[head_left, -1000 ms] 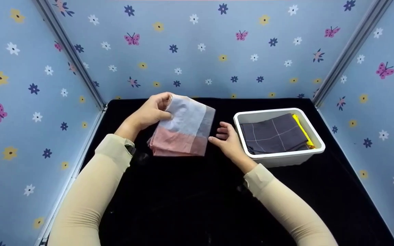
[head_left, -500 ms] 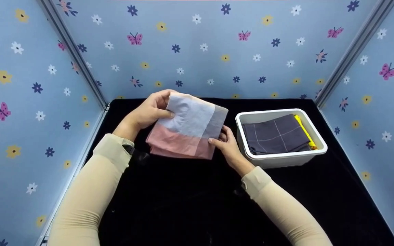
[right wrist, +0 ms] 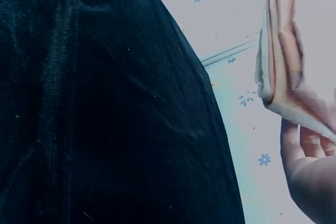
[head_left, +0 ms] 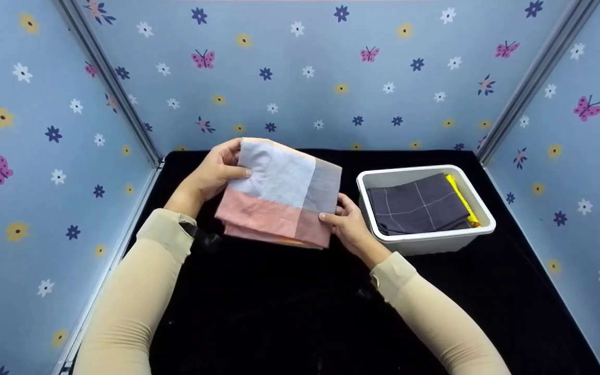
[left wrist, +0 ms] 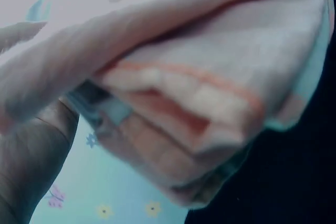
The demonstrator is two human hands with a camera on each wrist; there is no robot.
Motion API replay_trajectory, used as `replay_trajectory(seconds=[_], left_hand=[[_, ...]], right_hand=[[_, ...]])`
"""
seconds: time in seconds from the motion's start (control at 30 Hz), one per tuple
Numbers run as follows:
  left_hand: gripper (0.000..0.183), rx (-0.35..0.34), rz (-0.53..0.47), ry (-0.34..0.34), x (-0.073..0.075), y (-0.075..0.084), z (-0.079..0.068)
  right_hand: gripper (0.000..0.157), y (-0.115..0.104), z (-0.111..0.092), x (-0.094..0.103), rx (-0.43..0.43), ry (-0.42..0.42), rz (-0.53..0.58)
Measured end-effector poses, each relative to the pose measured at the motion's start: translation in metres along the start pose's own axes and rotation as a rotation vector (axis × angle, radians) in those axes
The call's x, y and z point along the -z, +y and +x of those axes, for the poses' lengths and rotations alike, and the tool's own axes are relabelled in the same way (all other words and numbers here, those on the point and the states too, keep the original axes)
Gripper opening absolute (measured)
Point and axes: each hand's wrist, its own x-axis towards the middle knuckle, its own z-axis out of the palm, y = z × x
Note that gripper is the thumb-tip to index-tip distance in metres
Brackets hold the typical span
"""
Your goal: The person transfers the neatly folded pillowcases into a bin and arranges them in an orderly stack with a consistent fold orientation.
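A folded cloth [head_left: 279, 172] in light blue, grey and pink blocks is held up between both hands over the black table cover. My left hand [head_left: 211, 172] grips its left upper edge, thumb in front and fingers behind. At the lower right edge my right hand [head_left: 349, 221] pinches the cloth, thumb on the front face. The left wrist view shows the stacked folds of the cloth [left wrist: 210, 77] close up. In the right wrist view, fingers of the right hand [right wrist: 310, 171] lie under the layered edge of the cloth [right wrist: 283, 77].
Right of the hands stands a white plastic bin [head_left: 435, 245]. Inside it lie a dark folded cloth [head_left: 417, 203] with thin light lines and a yellow item [head_left: 461, 200]. Blue flowered panels [head_left: 300, 78] wall in the black-covered table [head_left: 279, 312] at the back and sides.
The right hand, apart from the cloth one second ago, has taken hold of its right edge. The left hand has shifted slightly left, and the cloth now spreads wider between the hands.
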Motion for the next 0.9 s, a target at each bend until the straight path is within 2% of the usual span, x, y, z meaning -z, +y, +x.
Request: replay_trajectory(seconds=[0.23,0.47,0.67,0.9], left_hand=[[0.062,0.106,-0.041,0.061,0.01,-0.018,0.0],[0.063,0.18,-0.042,0.128,0.015,-0.039,0.0],[0.056,0.259,-0.027,0.238,0.01,-0.053,0.005],[0.062,0.312,-0.06,0.31,-0.002,-0.071,0.008]], right_hand=[[0.061,-0.007,0.001,0.01,0.002,0.038,-0.063],[0.063,-0.019,0.0,0.016,-0.002,0.065,-0.111],[0.064,-0.031,-0.003,0.02,0.039,0.089,-0.12],[0.061,-0.046,-0.006,0.029,0.053,0.096,-0.173]])
